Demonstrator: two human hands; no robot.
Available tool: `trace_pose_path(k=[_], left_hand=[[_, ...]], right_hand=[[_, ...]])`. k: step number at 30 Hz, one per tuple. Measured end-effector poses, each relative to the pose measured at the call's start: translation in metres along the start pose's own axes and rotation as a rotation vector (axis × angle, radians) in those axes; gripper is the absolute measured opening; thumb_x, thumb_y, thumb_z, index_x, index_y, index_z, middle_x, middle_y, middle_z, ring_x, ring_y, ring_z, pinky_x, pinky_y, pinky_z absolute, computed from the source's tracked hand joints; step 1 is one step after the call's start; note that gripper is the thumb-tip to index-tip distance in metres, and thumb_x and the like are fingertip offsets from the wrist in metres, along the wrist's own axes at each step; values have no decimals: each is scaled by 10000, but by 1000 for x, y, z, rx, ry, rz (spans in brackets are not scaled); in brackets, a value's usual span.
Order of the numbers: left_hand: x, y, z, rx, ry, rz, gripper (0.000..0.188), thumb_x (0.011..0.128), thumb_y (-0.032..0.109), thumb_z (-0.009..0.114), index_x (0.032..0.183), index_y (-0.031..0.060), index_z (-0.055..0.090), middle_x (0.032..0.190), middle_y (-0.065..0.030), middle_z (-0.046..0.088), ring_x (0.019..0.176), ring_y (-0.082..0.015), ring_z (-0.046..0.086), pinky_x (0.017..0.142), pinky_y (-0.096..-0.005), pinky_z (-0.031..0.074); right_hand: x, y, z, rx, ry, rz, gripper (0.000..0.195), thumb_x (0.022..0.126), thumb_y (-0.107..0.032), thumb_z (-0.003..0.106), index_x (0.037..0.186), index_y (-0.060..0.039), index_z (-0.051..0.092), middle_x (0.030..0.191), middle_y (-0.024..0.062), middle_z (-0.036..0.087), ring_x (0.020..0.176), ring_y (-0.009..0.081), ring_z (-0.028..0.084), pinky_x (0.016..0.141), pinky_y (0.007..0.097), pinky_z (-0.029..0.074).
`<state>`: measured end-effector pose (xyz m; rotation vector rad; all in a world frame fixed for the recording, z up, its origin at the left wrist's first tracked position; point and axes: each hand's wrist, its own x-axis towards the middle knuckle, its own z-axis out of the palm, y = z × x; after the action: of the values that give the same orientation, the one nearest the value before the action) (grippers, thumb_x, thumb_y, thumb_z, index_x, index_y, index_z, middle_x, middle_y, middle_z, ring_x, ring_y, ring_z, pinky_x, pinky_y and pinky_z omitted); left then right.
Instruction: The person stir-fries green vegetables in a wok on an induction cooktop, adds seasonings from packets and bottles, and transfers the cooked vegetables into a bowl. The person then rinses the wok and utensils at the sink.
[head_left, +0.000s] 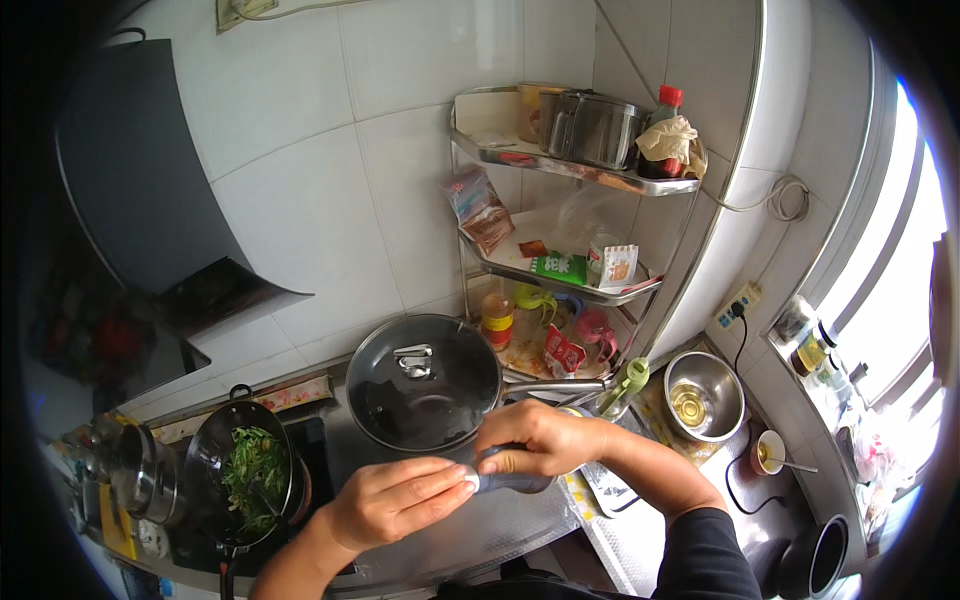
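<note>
My right hand (541, 444) is wrapped around a dark grey bottle (517, 482), which lies almost level in the air. At its left end is a white cap (471, 478), pinched between the fingertips of my left hand (409, 495). What is inside the bottle cannot be seen. Just beyond both hands stands a wide pan with a dark glass lid (442, 405), its metal handle (559, 387) pointing right. To the left, a black wok (201, 442) holds cut green vegetables (259, 472), with a utensil resting among them.
A metal corner shelf (525, 157) with jars and packets rises behind the pan. Right of it are a steel bowl (703, 367) holding yellowish liquid, a small cup (768, 452) with a utensil, and a black pot (814, 559). A range hood (150, 165) overhangs the left side.
</note>
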<state>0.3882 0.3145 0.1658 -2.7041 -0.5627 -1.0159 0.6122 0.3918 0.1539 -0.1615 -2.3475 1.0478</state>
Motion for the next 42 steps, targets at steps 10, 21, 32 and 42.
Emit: trace_pose_path(k=[10,21,32,42], left_hand=[[1,-5,24,10,204,-721,621,664,35,738,1230,14,482,1350,-232,301,1226,-387,369,984,-440,374],[-133,128,-8,-83,398,-1481,244,846,9,581,1088,-25,579,1059,-111,575,874,-180,612,756,-264,493],[-255,171,-157,682,478,-1573,91,780,51,576,721,5,524,868,-133,579,807,-268,558,726,-340,436],[-449,149,-202,-484,659,-1908,169,842,99,613,988,54,540,795,3,537,685,-67,503,629,-205,432]], right_hand=[[-36,139,-61,-845,618,154,156,766,-175,648,822,-56,564,754,110,553,719,310,553,617,400,452],[-56,301,-46,-945,986,673,198,821,-203,601,962,-68,569,882,173,573,773,382,569,644,450,469],[23,124,100,-259,592,470,225,836,-112,612,1005,-7,508,820,79,554,712,165,545,626,280,459],[210,2,308,-563,-607,516,579,778,-134,602,1251,4,299,1158,282,372,875,440,583,765,456,505]])
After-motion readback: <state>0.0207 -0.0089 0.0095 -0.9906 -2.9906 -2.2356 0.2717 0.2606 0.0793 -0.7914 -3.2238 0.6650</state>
